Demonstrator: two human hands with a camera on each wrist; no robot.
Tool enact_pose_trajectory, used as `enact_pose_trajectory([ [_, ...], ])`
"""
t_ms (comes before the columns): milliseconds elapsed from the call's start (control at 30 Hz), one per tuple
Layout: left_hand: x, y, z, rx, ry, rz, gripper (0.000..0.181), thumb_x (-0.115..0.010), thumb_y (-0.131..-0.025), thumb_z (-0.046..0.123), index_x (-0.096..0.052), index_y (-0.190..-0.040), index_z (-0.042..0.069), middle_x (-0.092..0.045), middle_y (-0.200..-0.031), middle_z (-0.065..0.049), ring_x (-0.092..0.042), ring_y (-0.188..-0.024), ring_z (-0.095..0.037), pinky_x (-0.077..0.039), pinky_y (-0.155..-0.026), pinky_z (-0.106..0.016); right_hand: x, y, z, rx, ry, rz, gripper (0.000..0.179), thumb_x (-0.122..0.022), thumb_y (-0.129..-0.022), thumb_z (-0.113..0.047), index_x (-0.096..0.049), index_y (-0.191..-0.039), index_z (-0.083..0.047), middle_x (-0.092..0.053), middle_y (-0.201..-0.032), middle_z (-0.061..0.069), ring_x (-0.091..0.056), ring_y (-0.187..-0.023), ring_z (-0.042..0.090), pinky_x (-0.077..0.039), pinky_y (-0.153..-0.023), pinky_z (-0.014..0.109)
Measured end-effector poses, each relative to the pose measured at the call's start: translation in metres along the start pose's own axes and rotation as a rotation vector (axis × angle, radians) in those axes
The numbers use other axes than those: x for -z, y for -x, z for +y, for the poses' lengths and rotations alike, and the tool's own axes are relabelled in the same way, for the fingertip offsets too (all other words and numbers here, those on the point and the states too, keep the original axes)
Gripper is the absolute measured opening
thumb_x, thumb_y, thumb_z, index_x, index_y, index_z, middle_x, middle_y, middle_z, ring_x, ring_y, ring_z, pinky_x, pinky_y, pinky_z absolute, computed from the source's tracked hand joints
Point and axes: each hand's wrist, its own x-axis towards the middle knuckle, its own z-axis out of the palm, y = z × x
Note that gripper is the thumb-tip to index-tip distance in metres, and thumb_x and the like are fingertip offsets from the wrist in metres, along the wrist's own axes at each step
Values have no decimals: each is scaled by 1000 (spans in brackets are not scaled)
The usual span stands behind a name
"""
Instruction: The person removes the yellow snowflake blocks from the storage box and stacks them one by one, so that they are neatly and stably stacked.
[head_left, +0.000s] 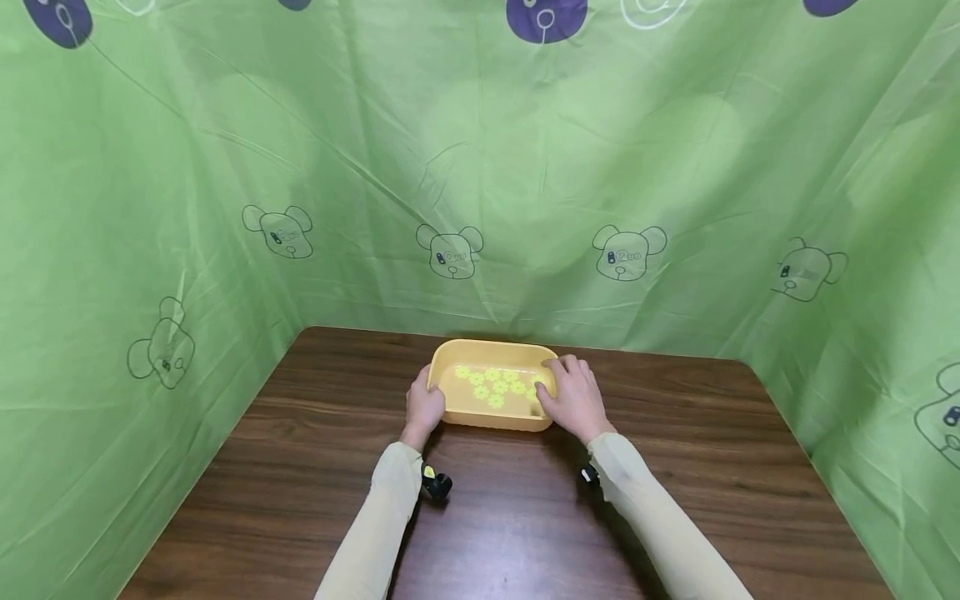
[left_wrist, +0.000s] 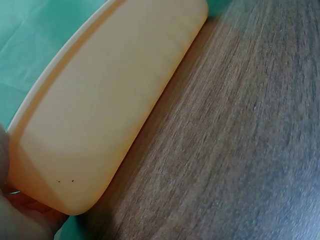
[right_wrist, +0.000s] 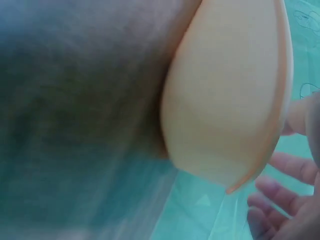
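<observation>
A shallow yellow-orange plastic tray (head_left: 495,421) with rounded corners sits near the far edge of the table, several yellow-green flower shapes (head_left: 495,386) on its floor. At its left end my left hand (head_left: 423,404) grips the wall, thumb at the rim. The left wrist view shows this hand (left_wrist: 25,215) around the corner of the tray (left_wrist: 95,95). My right hand (head_left: 576,400) is over the right end, thumb and fingertips reaching past the rim. Seen from the right wrist, its fingers (right_wrist: 280,197) are spread and loosely bent beside the tray's rim.
A dark brown wooden table (head_left: 510,533) lies under the tray and both forearms. Behind it and at both sides hangs a green curtain (head_left: 480,167) printed with bear faces. Small black wrist devices (head_left: 437,483) sit under the pale sleeves (head_left: 375,517).
</observation>
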Motion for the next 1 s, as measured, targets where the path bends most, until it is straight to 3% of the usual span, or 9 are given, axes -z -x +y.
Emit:
enact_pose_trajectory([
  [100,0,-1,0,-1,-7,9,51,-41,-97,4,-50,-148,3,-55,-145,-23,-54,-131,-39,-42,-111,-52,-3,-17,-6,28,-20,-74,40,-72,-91,-24,-67,-123,-2,-62,-114,18,-57,-103,38,-49,-89,50],
  [300,0,-3,-1,-13,-3,17,51,-42,-96,3,-51,-146,1,-56,-143,-24,-54,-130,-40,-42,-110,-53,-17,-44,-14,-3,-38,-281,38,-73,-90,-18,-66,-119,5,-67,-118,21,-65,-105,36,-54,-92,48],
  [367,-1,-3,-1,-8,4,12,51,-41,-97,4,-50,-147,2,-56,-144,-24,-54,-131,-39,-42,-111,-52,-24,-49,-15,-17,-18,-324,36,-76,-87,-17,-68,-113,6,-70,-113,20,-67,-102,33,-54,-92,46],
  [467,-1,-4,0,-6,13,4,51,-40,-97,3,-49,-147,2,-55,-145,-23,-53,-132,-38,-41,-112,-52,-36,-53,-16,-52,17,-389,28,-81,-83,-16,-68,-98,5,-70,-95,16,-65,-87,28,-55,-82,43],
  [567,-1,-3,1,-2,27,4,51,-41,-97,4,-50,-147,2,-56,-145,-23,-53,-132,-38,-42,-112,-52,-43,-54,-16,-71,72,-426,22,-81,-81,-12,-61,-79,-1,-60,-77,9,-54,-72,23,-52,-70,38],
  [667,-2,-3,1,3,35,11,50,-42,-98,5,-51,-147,3,-56,-145,-22,-54,-131,-37,-42,-112,-51,-47,-54,-15,-85,106,-448,28,-74,-82,-5,-50,-67,-7,-48,-68,5,-45,-64,20,-46,-61,34],
  [1000,-2,-2,-1,27,63,31,49,-43,-99,5,-51,-147,3,-55,-147,-21,-52,-134,-36,-41,-114,-50,-50,-59,-17,-156,42,-480,35,-60,-76,6,-35,-60,-13,-31,-63,0,-31,-55,15,-30,-48,27],
])
